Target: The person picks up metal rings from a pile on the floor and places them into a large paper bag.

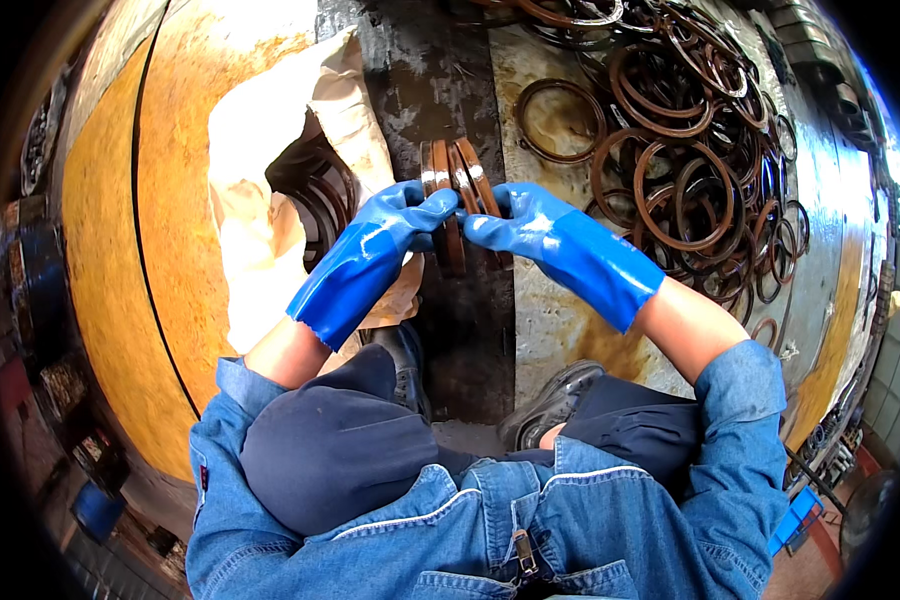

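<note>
Both my hands wear blue rubber gloves and meet in front of me around a small stack of brown rings (pixel 448 205), held edge-on and upright. My left hand (pixel 402 215) grips the stack's left side, thumb across the edges. On the right side, my right hand (pixel 515 218) is closed on the rings too, its fingers partly hidden behind them. The rings lean slightly apart at the top. Just left of my left hand, a pale cloth sack (pixel 255 215) lies open, with more brown rings (pixel 320 195) inside it.
A large heap of oily brown rings (pixel 685 180) covers the metal surface at the right. One ring (pixel 560 120) lies apart at the heap's left edge. A yellowish board (pixel 110 220) stretches along the left. My shoes (pixel 550 405) stand close below my hands.
</note>
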